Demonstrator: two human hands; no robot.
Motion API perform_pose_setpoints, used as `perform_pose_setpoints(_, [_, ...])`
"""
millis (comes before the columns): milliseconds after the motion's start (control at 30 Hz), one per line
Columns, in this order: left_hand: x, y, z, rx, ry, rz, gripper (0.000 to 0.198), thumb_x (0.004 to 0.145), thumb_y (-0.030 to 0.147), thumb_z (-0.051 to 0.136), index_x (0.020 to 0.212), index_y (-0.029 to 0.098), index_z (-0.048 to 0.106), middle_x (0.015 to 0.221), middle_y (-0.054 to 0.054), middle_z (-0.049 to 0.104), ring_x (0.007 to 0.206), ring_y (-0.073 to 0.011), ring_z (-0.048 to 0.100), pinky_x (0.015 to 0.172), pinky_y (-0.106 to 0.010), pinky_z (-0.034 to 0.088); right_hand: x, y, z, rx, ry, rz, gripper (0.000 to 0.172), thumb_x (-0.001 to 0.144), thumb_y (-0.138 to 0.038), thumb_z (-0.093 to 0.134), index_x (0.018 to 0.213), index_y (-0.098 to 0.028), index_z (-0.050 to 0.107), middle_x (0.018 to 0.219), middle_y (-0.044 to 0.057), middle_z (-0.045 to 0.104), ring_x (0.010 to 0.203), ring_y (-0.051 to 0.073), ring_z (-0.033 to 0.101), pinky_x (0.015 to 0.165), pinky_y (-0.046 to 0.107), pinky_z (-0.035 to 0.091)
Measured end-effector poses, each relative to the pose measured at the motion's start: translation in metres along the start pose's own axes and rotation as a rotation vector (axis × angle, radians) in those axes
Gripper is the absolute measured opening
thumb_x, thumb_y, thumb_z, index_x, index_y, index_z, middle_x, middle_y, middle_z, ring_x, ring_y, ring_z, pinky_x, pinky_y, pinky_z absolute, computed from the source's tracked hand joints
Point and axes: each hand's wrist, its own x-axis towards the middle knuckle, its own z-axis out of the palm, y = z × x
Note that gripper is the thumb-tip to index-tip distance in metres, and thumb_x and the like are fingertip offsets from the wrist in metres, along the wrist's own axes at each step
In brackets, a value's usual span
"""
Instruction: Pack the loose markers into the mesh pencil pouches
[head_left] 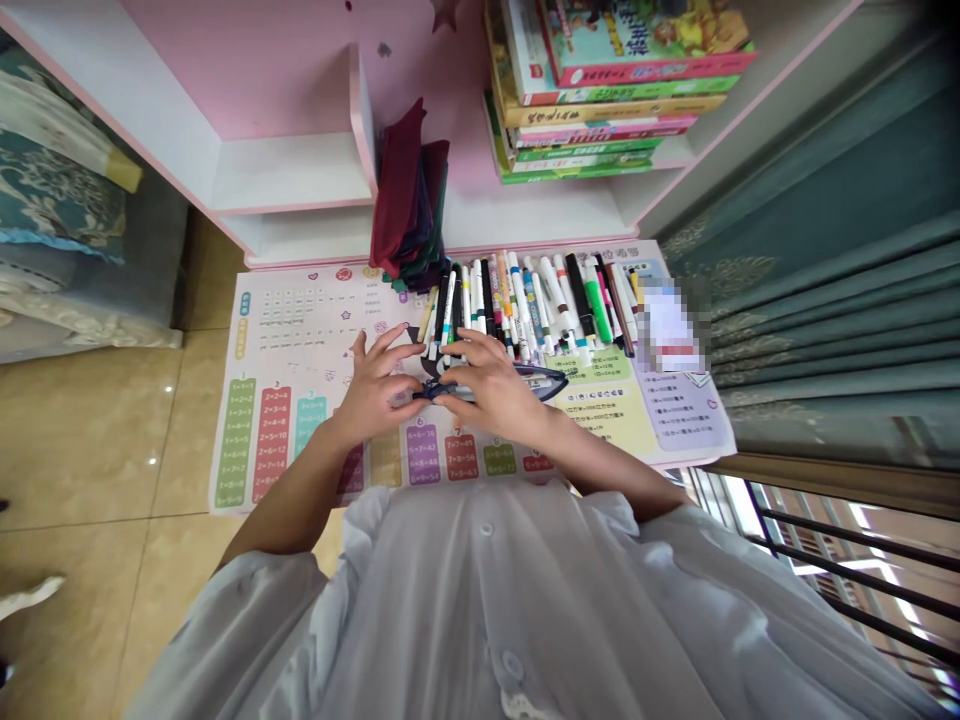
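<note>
My left hand and my right hand meet above a printed times-table desk mat. Between them is a pair of dark blue glasses, its frame pinched by the fingers of both hands. One temple arm sticks out to the right past my right hand, and my fingers hide most of the rest. Just beyond my fingertips, several marker pens and felt-tip pens lie side by side on the mat's far part.
A white and pink shelf unit stands beyond the mat, holding a stack of books and hanging dark red cloth. A green curtain hangs at right, with tiled floor at left.
</note>
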Motion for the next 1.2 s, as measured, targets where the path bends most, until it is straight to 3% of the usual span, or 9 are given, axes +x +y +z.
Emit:
perform_pose_setpoints(233, [-0.002,-0.001,0.002,0.043,-0.025,-0.005,0.024,0.085,0.04,0.064,0.068,0.025,0.07,0.132,-0.004,0.065,0.146,-0.033,0.036,0.122,-0.06,0.008,0.015,-0.008,0.02,0.021,-0.086,0.095,0.017,0.085,-0.037,0.073,0.09,-0.02,0.077,0.128,0.012,0.065,0.141,0.037,0.041,0.113,0.059,0.036])
perform_pose_setpoints(433, [-0.002,-0.001,0.002,0.026,-0.022,0.001,0.021,0.084,0.037,0.064,0.069,0.024,0.071,0.133,-0.004,0.065,0.146,-0.0332,0.036,0.122,-0.06,0.007,0.02,-0.013,0.019,0.066,-0.076,0.138,0.013,0.084,-0.034,0.074,0.082,-0.021,0.075,0.126,0.009,0.067,0.14,0.036,0.043,0.112,0.058,0.036])
perform_pose_setpoints(733, [-0.005,-0.006,0.009,0.02,0.104,0.088,0.022,0.086,0.039,0.067,0.07,0.024,0.071,0.13,-0.005,0.066,0.143,-0.034,0.041,0.12,-0.063,0.013,0.02,-0.02,0.023,0.082,0.021,0.224,0.013,0.083,-0.027,0.072,0.071,-0.022,0.072,0.122,0.008,0.07,0.138,0.036,0.047,0.11,0.059,0.036])
perform_pose_setpoints(1200, [-0.005,-0.006,0.006,0.006,0.107,0.118,0.025,0.086,0.042,0.07,0.069,0.024,0.071,0.129,-0.005,0.067,0.143,-0.0346,0.041,0.12,-0.064,0.013,0.009,-0.012,0.013,0.081,-0.039,0.252,0.01,0.083,-0.024,0.071,0.074,-0.021,0.074,0.133,0.01,0.065,0.144,0.038,0.039,0.114,0.063,0.034])
